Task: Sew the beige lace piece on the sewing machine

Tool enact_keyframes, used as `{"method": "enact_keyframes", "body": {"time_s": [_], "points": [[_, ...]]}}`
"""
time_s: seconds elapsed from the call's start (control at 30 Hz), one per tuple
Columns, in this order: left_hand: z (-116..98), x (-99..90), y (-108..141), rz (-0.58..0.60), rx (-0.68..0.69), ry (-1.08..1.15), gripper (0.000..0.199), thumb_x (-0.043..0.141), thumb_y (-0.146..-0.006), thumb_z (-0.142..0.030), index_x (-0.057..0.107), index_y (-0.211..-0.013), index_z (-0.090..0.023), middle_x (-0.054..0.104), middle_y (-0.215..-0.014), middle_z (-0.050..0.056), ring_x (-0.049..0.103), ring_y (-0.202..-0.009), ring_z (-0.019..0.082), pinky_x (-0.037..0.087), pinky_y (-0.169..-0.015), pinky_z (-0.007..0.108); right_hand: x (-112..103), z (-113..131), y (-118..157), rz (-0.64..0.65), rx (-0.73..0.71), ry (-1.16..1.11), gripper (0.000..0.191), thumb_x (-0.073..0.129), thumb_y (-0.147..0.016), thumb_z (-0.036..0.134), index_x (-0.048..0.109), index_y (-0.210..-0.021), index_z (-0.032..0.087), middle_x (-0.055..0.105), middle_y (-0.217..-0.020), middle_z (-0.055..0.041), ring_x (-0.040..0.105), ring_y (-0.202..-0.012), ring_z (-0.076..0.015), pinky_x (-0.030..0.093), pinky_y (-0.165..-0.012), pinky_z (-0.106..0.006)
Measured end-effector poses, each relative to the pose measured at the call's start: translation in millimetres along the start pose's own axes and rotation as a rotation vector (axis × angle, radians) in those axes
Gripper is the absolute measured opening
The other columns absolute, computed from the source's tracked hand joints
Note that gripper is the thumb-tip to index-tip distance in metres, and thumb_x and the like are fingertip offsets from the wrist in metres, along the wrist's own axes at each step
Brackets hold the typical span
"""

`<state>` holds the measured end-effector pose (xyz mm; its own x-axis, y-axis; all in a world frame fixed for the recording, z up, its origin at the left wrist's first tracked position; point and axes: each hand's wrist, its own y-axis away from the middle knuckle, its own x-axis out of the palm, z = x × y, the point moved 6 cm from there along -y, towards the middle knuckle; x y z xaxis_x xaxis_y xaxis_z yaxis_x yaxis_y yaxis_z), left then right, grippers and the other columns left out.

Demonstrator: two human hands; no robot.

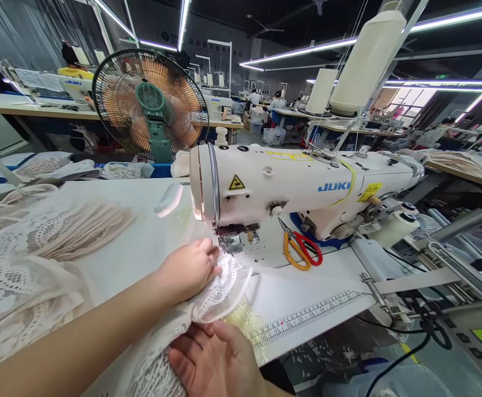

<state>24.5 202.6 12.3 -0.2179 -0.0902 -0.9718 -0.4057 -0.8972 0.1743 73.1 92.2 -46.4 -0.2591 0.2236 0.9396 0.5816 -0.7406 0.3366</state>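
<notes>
White lace fabric [220, 286] with a scalloped edge runs from beside the needle area of a white sewing machine [290, 182] down over the table's front edge. My left hand [189, 270] is closed on the fabric just left of the presser foot, fingertips pinching its upper part. Below it, my right hand [220, 358] is palm up, its thumb and fingers closed round the lower edge of the lace near a thin white band. More gathered lace hangs beside the right hand's fingers.
Scissors with orange and red handles [303, 249] lie by the machine base. Piled lace pieces [30, 264] cover the table's left side. A printed ruler [307, 315] runs along the front edge. Behind stand a fan [150, 105] and large thread cones [367, 60]; metal rods are at the right.
</notes>
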Motion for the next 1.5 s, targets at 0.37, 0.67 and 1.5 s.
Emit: {"method": "enact_keyframes", "body": {"time_s": [0.37, 0.67, 1.5], "points": [[23, 13.0, 7, 0.15, 0.037, 0.064, 0.071, 0.057, -0.082, -0.046, 0.035, -0.141, -0.013, 0.03, -0.149, 0.02, 0.036, -0.131, 0.035, 0.037, -0.103, 0.044, 11, 67, 22, 0.245, -0.266, 1.49, 0.032, 0.065, -0.072, 0.029, 0.061, -0.102, 0.016, 0.063, -0.094, -0.008, 0.058, -0.071, -0.0142, 0.046, -0.065, -0.029], [15, 8.4, 17, 0.036, 0.136, 0.029, 0.05, 0.058, -0.082, -0.024, 0.05, -0.132, -0.026, 0.044, -0.141, 0.017, 0.049, -0.121, 0.034, 0.043, -0.095, 0.05, 46, 120, -14, 0.319, -0.996, 2.926, 0.021, 0.056, -0.076, 0.007, 0.066, -0.089, 0.02, 0.062, -0.099, -0.0059, 0.05, -0.08, -0.0186, 0.038, -0.063, -0.027], [-28, 6.8, 36, -0.541, 0.491, 0.263, 0.026, 0.038, -0.093, -0.018, 0.063, -0.099, -0.019, 0.068, -0.096, 0.007, 0.06, -0.093, 0.02, 0.04, -0.098, 0.045, 32, 109, -12, 0.448, -1.382, 2.785, 0.013, 0.053, -0.081, 0.01, 0.057, -0.07, 0.017, 0.058, -0.074, -0.0024, 0.043, -0.072, -0.0163, 0.031, -0.063, -0.029]]}}
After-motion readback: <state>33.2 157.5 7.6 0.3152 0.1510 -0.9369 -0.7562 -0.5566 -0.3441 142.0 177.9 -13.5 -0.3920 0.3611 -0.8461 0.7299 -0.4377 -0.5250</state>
